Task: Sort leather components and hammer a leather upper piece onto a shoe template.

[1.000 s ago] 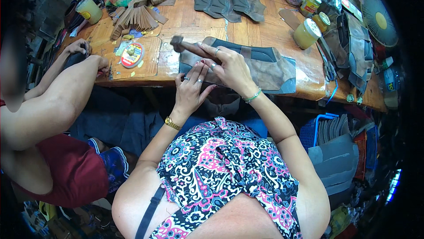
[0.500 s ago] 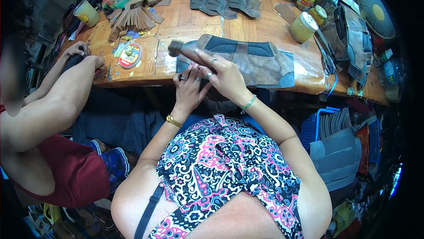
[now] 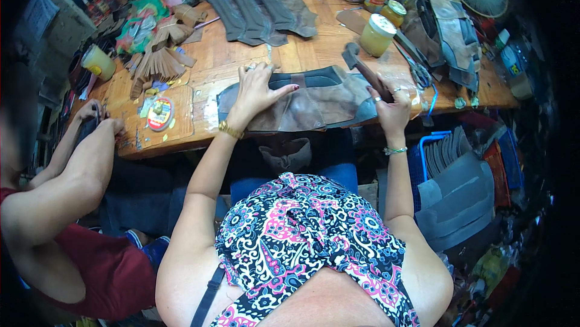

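Note:
A brown leather shoe upper [image 3: 314, 108] with a dark lining lies flat along the table's front edge. My left hand [image 3: 260, 88] rests on its left part, fingers stretched toward the far edge and thumb pointing right. In my right hand [image 3: 394, 106] is a hammer [image 3: 364, 68], gripped by its wooden handle at the right end of the upper. The hammer's head points up and to the left, over the table just beyond the leather. Part of the upper's left end is hidden under my left hand.
On the wooden table [image 3: 241, 55] lie dark leather pieces [image 3: 266, 13] and brown folded strips [image 3: 158, 61]. A yellowish jar [image 3: 378, 36], scissors [image 3: 419, 74] and stacked uppers [image 3: 450, 31] stand right. A round tin [image 3: 161, 114] and a co-worker's arm [image 3: 84, 158] are left. A blue basket [image 3: 426, 152] sits below.
My hands, close together at the upper's left end before, have parted. The right has carried the hammer to the right end; the left has spread onto the leather. The view has shifted somewhat.

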`<control>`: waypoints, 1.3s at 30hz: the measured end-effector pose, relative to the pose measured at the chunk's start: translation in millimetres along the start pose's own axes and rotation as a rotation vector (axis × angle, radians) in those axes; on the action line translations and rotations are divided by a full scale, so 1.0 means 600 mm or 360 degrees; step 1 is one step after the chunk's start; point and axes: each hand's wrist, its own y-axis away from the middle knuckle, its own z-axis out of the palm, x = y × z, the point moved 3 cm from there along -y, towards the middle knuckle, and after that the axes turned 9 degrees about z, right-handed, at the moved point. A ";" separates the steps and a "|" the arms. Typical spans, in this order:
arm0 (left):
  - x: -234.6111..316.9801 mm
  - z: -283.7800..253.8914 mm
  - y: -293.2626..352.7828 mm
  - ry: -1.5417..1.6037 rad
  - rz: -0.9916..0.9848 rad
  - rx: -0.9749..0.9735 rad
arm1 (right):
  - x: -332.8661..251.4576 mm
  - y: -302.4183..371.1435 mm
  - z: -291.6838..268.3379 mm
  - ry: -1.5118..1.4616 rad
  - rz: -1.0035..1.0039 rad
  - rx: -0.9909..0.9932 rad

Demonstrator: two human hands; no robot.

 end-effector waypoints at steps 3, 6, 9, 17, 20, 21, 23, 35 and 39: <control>0.005 0.039 -0.057 0.0261 -0.0036 -0.0314 | 0.080 -0.020 -0.051 0.0396 -0.0228 0.0154; -0.005 0.062 -0.095 0.0472 -0.0200 -0.0799 | 0.160 -0.025 -0.056 0.0671 -0.0102 0.0041; -0.006 0.063 -0.113 0.0643 -0.0093 -0.0908 | 0.200 -0.023 -0.053 0.0591 -0.0127 0.0074; 0.077 -0.063 -0.139 0.0778 0.0100 -0.0833 | 0.058 -0.064 -0.061 -0.0028 -0.0246 -0.0134; 0.145 -0.133 -0.157 0.0389 0.0278 -0.0561 | -0.014 -0.076 -0.076 -0.0256 -0.0433 -0.0269; 0.167 -0.151 -0.160 0.0383 0.0300 -0.0570 | -0.043 -0.077 -0.087 -0.0198 -0.0488 -0.0291; 0.197 -0.170 -0.166 0.0384 0.0334 -0.0566 | -0.085 -0.081 -0.099 -0.0121 -0.0612 -0.0394; 0.177 -0.110 -0.152 -0.0076 0.0622 0.0771 | 0.010 -0.263 -0.225 -0.0256 -0.0332 0.0152; 0.122 -0.006 -0.125 0.0196 0.0299 0.0270 | 0.153 -0.437 -0.301 -0.0311 -0.0232 0.0723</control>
